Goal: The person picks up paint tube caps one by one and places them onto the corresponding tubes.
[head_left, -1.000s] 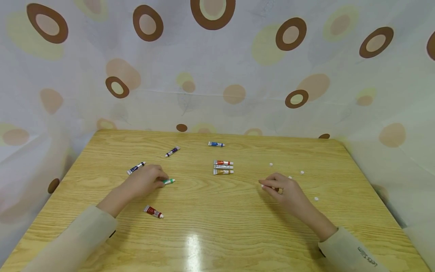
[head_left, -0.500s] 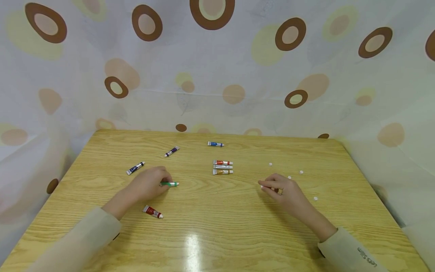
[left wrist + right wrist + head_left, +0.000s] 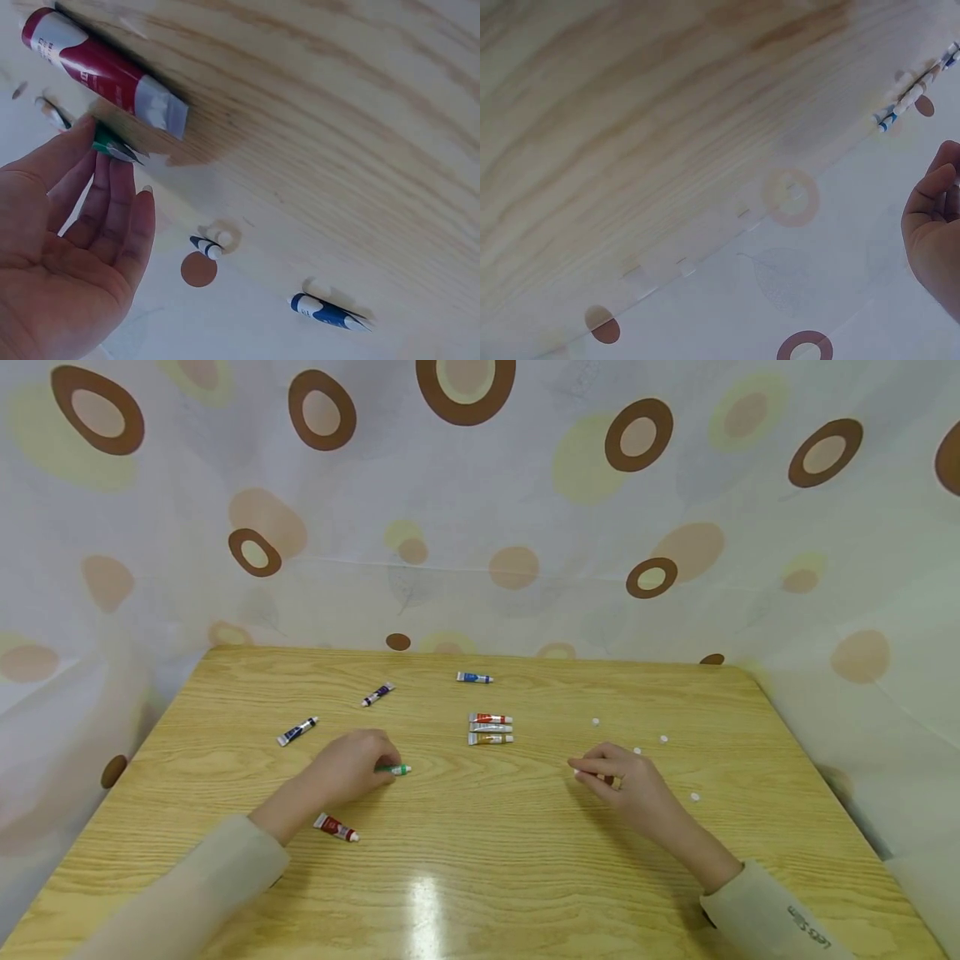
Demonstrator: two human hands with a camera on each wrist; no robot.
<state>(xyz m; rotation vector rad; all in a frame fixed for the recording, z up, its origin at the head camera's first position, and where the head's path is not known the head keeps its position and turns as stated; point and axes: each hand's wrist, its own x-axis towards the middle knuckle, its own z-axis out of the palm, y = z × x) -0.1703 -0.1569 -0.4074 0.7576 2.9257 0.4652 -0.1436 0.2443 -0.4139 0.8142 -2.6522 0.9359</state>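
My left hand (image 3: 352, 767) pinches a small green paint tube (image 3: 401, 770) between thumb and fingers, its white end pointing right. In the left wrist view, the green tube's crimped tail (image 3: 124, 152) sticks out past the fingertips. A dark red paint tube (image 3: 337, 827) lies just in front of that hand. On the right, my right hand (image 3: 628, 779) pinches a tiny white piece (image 3: 577, 771), mostly hidden by the fingertips, low over the table. Orange-red (image 3: 491, 719), silver (image 3: 491, 728) and ochre (image 3: 491, 739) tubes lie side by side between the hands.
Blue (image 3: 476, 677), purple (image 3: 377, 695) and navy (image 3: 297, 731) tubes lie apart on the wooden table (image 3: 480, 860). Several small white round pieces (image 3: 694, 797) are scattered around the right hand. A patterned cloth (image 3: 450, 527) hangs behind and at both sides.
My left hand has drawn the green tube to the right and slightly nearer, away from the navy tube. The right hand has stayed in place.
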